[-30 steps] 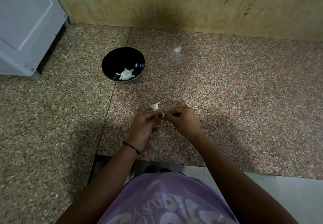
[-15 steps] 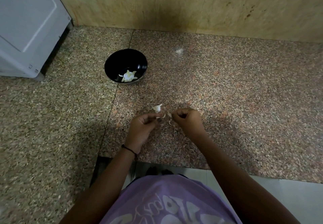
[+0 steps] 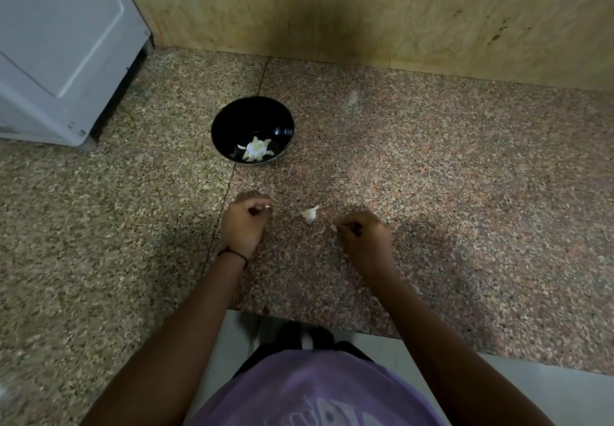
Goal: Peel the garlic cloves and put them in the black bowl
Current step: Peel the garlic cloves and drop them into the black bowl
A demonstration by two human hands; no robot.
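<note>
Left hand (image 3: pixel 244 226): fingers curled, pinching a white bit (image 3: pixel 266 206), mostly hidden; clove or skin, cannot tell
Right hand (image 3: pixel 363 236): curled; fingertips pinch a blurred scrap (image 3: pixel 333 227)
Garlic (image 3: pixel 310 213): on counter (image 3: pixel 432 176), between hands
Bowl (image 3: pixel 229 126): cloves (image 3: pixel 255 150) inside

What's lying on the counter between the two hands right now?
In the head view, a garlic chunk lies on the counter between the left hand and right hand, with a peel scrap nearer the right hand.
</note>
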